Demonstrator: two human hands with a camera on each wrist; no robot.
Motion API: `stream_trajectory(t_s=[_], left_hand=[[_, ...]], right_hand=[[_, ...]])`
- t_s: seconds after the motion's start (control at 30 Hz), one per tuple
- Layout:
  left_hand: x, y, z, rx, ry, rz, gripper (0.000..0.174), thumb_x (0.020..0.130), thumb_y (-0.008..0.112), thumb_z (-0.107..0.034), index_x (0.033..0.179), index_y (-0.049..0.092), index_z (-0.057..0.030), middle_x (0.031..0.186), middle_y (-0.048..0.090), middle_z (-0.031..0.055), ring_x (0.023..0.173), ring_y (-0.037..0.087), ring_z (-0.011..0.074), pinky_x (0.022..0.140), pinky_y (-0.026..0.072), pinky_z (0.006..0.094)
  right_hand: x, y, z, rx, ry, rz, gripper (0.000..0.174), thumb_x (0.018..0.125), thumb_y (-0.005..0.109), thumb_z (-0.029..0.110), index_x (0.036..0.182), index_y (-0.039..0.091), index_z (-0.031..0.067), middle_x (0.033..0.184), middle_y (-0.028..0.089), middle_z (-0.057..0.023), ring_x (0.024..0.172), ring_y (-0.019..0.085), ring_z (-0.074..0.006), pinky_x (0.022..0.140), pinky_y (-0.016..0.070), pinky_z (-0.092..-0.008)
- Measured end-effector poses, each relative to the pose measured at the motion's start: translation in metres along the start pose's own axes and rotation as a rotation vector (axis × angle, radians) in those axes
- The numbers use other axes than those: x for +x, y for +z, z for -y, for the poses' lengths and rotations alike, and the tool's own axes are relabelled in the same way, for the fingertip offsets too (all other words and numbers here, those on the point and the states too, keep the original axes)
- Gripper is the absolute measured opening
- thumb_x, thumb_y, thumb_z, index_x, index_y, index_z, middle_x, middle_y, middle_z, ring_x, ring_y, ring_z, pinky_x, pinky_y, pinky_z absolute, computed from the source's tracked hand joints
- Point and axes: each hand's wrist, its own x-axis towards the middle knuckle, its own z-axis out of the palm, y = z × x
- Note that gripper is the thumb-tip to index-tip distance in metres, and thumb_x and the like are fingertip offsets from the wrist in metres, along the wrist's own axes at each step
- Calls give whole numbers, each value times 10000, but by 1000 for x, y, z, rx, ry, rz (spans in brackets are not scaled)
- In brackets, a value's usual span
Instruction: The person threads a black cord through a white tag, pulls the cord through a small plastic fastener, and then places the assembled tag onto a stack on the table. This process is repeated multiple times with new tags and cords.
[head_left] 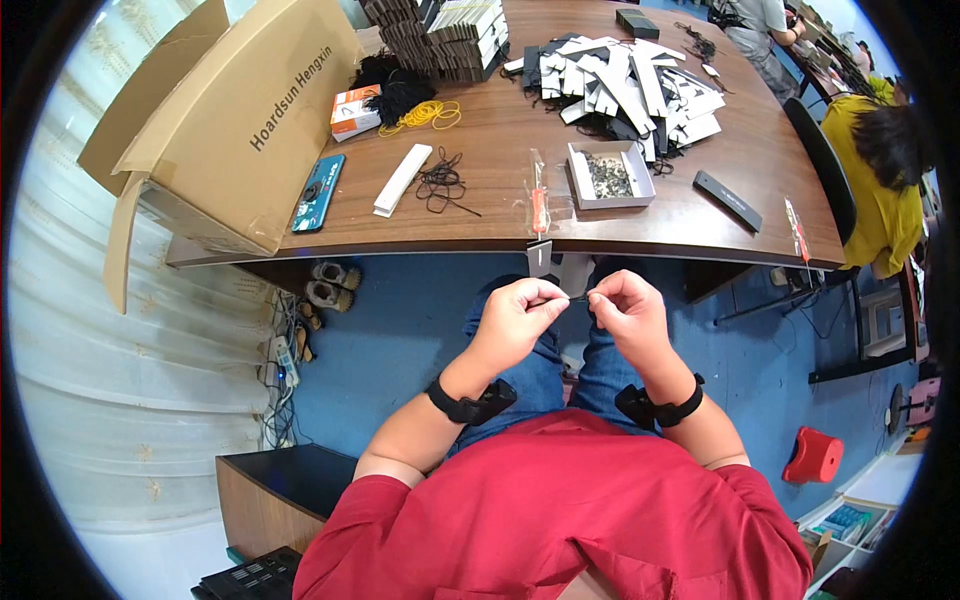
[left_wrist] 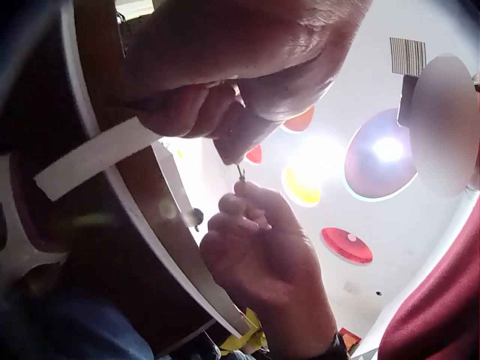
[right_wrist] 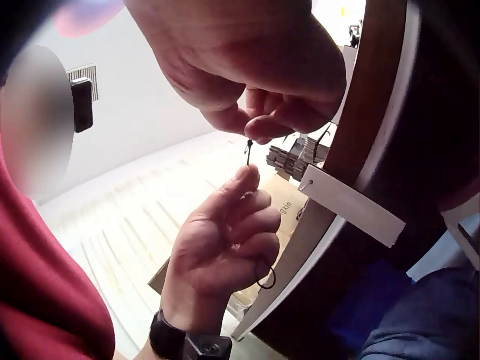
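Observation:
A short black cord (right_wrist: pixel 249 154) stretches between my two hands, with a small dark knot or fitting near its upper end in the right wrist view. My left hand (head_left: pixel 512 325) pinches one end between thumb and forefinger, and a black loop (right_wrist: pixel 266 279) hangs out by its lower fingers. Pinching the other end is my right hand (head_left: pixel 635 312), whose fingers hide that tip. Both hands are above my lap, in front of the table. Beyond them, a flat tag (head_left: pixel 539 258) with a hole hangs at the table's front edge, below an orange-handled tool (head_left: pixel 540 208).
On the table (head_left: pixel 480 220) are a small box (head_left: pixel 608 200) of tiny parts, a heap of tags (head_left: pixel 640 85), a white strip (head_left: pixel 403 180), tangled black cord (head_left: pixel 440 183) and a dark bar (head_left: pixel 727 201). A large carton (head_left: pixel 250 130) stands left. Another person (head_left: pixel 870 190) sits at right.

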Motion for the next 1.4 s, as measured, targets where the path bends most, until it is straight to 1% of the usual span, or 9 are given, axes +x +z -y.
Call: stream_trajectory(t_s=[0.23,0.37,0.5,0.6,0.83,0.93,1.03,1.17,1.4], left_hand=[[2,-31,14,31,-41,-96,79,860,634,-66,907,644,-3,796,615,-9,714,519,44,647,422,192],[4,-32,13,86,-26,-69,84,856,642,-81,890,650,-5,767,607,-16,682,507,38,621,420,195],[10,-23,12,132,-55,61,99,861,637,-91,897,647,0,740,600,-23,669,502,36,599,413,195],[13,-20,8,-68,-154,68,103,870,622,-91,918,648,-4,725,591,-24,639,503,37,555,402,182],[10,-31,9,-166,-190,-84,108,883,598,-81,953,643,-12,735,594,0,621,534,59,557,446,183],[13,-31,14,-93,-96,-120,133,884,587,-60,998,625,-3,766,591,9,660,544,66,594,461,193],[13,-25,14,-40,38,-106,240,882,561,-16,1121,566,4,797,569,13,707,537,73,639,460,203],[14,-19,4,-59,39,50,416,878,528,25,1282,444,-23,827,522,9,737,498,73,682,439,210],[12,-24,-1,9,47,129,428,864,552,3,1279,455,-40,832,514,-5,714,486,64,648,431,206]], right_hand=[[18,-13,-24,-79,78,-67,44,824,613,25,849,577,19,683,578,-7,567,528,-74,515,424,-210],[17,-4,-19,-823,-167,-21,307,728,630,8,1027,605,69,901,629,-89,683,613,-243,618,507,-298],[13,18,8,-656,-266,174,400,737,642,14,1127,598,91,1041,633,-110,818,645,-255,664,521,-314],[18,23,-4,-715,-344,117,241,746,664,26,982,652,67,879,659,-134,767,648,-291,645,522,-325],[19,15,-21,-577,-155,-46,112,760,674,30,870,655,36,731,645,-104,639,634,-188,577,494,-272],[20,13,-23,-586,-126,-7,148,756,673,28,902,649,32,791,646,-119,626,616,-198,578,492,-279],[19,14,-7,-654,-33,187,208,772,669,38,978,642,26,857,646,-103,606,574,-150,570,474,-261],[23,18,-18,-171,100,214,259,812,659,72,1059,629,1,847,625,-19,628,492,-39,553,427,-216],[35,17,-14,-272,172,296,112,802,660,86,884,642,12,674,576,12,574,467,-42,511,400,-226]])
